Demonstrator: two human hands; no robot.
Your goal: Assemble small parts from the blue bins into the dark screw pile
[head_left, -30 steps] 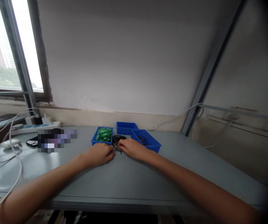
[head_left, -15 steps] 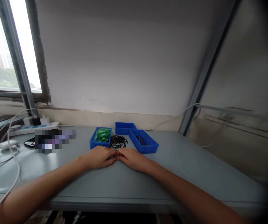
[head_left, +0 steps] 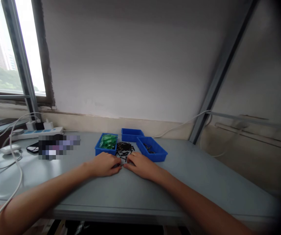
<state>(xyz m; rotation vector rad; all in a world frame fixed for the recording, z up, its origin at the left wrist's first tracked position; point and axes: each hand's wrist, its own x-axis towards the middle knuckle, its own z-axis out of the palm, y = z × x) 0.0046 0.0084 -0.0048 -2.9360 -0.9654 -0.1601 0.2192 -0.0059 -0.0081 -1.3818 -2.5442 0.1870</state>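
Observation:
Close to the table, my left hand (head_left: pixel 107 164) has its fingertips pressed together in a pinch around something too small to name. My right hand (head_left: pixel 140 164) faces it, fingers curled and thumb tip pointing left; what it grips, if anything, is too small to make out. A tiny piece shows in the narrow gap between both hands. Just beyond my fingers lies a loose pile of black screws (head_left: pixel 125 147). Behind my left hand stands a blue bin holding green plastic packets (head_left: pixel 108 141). A second blue bin (head_left: pixel 158 157), behind my right hand, contains small dark metal parts.
A third blue bin (head_left: pixel 132 137) stands at the back by the wall. On the left are a white power strip (head_left: pixel 41 132) with plugs, a white charger (head_left: pixel 10 149), a phone (head_left: pixel 33 148) and a blurred-out item. A white cable (head_left: pixel 20 176) crosses the table's left side.
My hands were touching at the fingertips and are now slightly apart, the right one having drawn back to the right. More screws show between them. The view has shifted slightly.

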